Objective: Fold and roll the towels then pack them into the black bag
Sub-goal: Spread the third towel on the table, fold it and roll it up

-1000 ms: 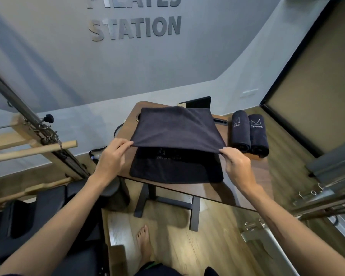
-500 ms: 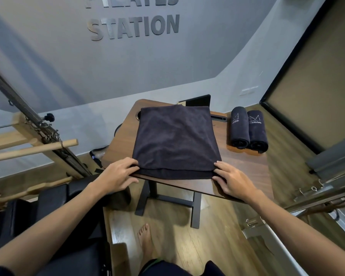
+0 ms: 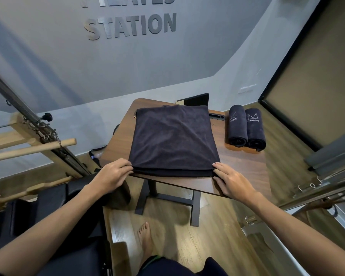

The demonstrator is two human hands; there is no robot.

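Head view looks down on a wooden table with a dark folded towel lying flat across its middle. Two rolled towels lie side by side at the towel's 3 o'clock, touching each other. Left hand pinches the towel's near corner at 7 o'clock; right hand, fingers fairly straight, rests on the near corner at 5 o'clock.
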